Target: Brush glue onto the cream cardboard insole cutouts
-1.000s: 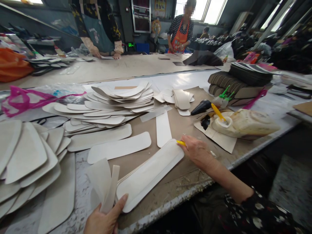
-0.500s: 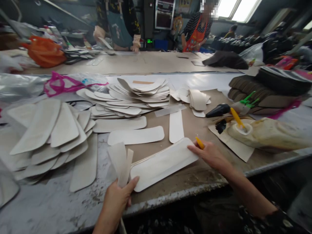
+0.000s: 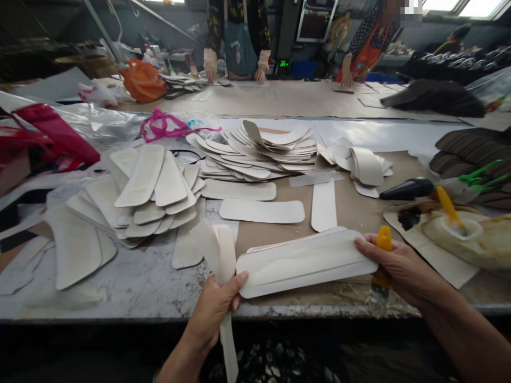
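Observation:
Between my hands, above the table's front edge, is a long white panel with rounded corners, tilted slightly up to the right. Other panels show behind its upper edge. My left hand is closed, thumb on the panel's left end, and also grips a pale strip that hangs down below it. My right hand pinches the right end and holds a yellow-handled brush, bristles down. Just behind lie two loose white panels and an upright-lying one.
Stacks of white panels spread at left and in the centre. At right are a glue-stained container with another yellow brush, a black-handled tool and dark stacked pieces. Two people stand behind the far table.
The view has turned left. My right hand has rotated, so the brush now hangs bristles down. The panel sits more level, and the strip in my left hand shows hanging lower.

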Motion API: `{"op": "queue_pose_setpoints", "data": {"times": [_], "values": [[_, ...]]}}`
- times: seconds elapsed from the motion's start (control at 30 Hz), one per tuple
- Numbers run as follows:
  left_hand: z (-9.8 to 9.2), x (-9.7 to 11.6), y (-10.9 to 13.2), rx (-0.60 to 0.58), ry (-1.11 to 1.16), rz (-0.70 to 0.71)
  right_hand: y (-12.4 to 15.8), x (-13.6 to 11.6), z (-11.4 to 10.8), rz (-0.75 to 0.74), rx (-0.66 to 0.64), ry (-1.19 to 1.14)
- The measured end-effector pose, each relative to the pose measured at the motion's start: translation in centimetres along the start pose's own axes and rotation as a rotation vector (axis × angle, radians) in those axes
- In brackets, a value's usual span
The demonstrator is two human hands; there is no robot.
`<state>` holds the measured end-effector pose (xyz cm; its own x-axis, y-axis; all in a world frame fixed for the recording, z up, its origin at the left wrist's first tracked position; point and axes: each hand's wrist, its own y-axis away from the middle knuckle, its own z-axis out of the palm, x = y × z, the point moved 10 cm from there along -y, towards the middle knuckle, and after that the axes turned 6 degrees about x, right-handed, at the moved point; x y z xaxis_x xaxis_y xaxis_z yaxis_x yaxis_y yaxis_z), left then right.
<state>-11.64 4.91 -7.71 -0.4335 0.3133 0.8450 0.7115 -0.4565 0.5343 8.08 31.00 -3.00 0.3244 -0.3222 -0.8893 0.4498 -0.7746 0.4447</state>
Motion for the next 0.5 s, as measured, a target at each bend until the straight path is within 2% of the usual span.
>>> {"op": "queue_pose_setpoints", "data": {"times": [0.13, 0.3, 0.5], "values": [[1.0, -0.3, 0.9, -0.197, 0.33, -0.127, 1.0, 0.4, 1.1, 0.083, -0.056, -0.189], [1.4, -1.1, 1.4, -0.19, 0.667, -0.279, 2.5, 1.4, 2.8, 0.216, -0.113, -0.437], [1.5, -1.1, 1.5, -0.25, 0.738, -0.328, 2.5, 0.9, 3.7, 0.246, -0.117, -0.453]]}}
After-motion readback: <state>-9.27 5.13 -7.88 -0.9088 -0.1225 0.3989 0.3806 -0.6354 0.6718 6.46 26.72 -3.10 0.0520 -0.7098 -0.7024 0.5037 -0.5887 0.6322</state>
